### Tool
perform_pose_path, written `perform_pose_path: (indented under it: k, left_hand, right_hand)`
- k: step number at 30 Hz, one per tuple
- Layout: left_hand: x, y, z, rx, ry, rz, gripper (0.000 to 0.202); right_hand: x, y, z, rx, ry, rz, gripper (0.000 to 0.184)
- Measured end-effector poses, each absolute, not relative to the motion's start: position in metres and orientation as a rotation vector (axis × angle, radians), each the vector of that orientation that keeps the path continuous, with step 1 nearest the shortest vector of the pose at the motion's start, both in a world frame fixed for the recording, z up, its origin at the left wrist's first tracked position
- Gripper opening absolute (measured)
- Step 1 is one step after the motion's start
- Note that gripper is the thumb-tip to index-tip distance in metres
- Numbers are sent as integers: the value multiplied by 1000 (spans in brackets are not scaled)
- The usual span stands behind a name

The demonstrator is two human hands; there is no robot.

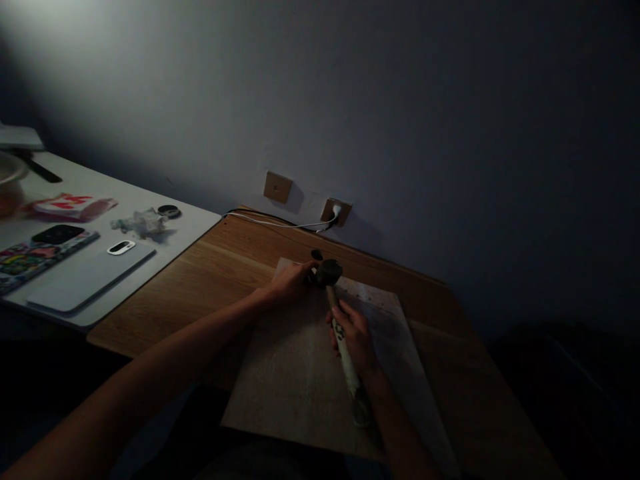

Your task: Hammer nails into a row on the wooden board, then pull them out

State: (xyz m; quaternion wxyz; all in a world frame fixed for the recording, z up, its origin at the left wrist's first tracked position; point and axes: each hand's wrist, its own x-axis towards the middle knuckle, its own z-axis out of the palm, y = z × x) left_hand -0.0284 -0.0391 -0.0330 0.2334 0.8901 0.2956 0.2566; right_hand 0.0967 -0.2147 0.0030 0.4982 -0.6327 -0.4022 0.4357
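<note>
My right hand [354, 333] is wrapped round the handle of a hammer [349, 363], just below its dark head. The hammer's head is over the far part of a pale wooden board [285, 387], and its handle slants back toward me. Close beside the head, at the board's far left corner, my left hand [293, 280] has its fingers drawn together. What they pinch, if anything, is hidden by shadow and the hammer head. A small dark round object [317, 255] lies just beyond that hand. Several small dark specks dot the board's far right part.
The board lies on a brown wooden table [200, 287] against the wall. Cables run to a plugged wall socket [343, 212]. A white table [135, 193] adjoins on the left, bearing a closed grey laptop [85, 283], a phone [58, 234], crumpled plastic [145, 223] and a red-and-white packet [75, 207].
</note>
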Motion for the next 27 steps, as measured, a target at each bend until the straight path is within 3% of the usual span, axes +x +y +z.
perform_pose_path:
  k: [9,18,23,27]
  left_hand:
    - [-31,-49,-23,2621,730,757,47]
    - [-4,-118,-9,3263,-207,566,18]
    - [-11,-110,-7,3237,-204,610,17]
    - [-37,-67,-11,2881,143,736,19]
  right_hand:
    - [110,-216,8,-1347,-770,985,35]
    - [127,-222,14,-1163,-645,723,29]
    - [127,-220,11,-1170,-633,813,28]
    - [123,-219,11,-1202,-657,873,30]
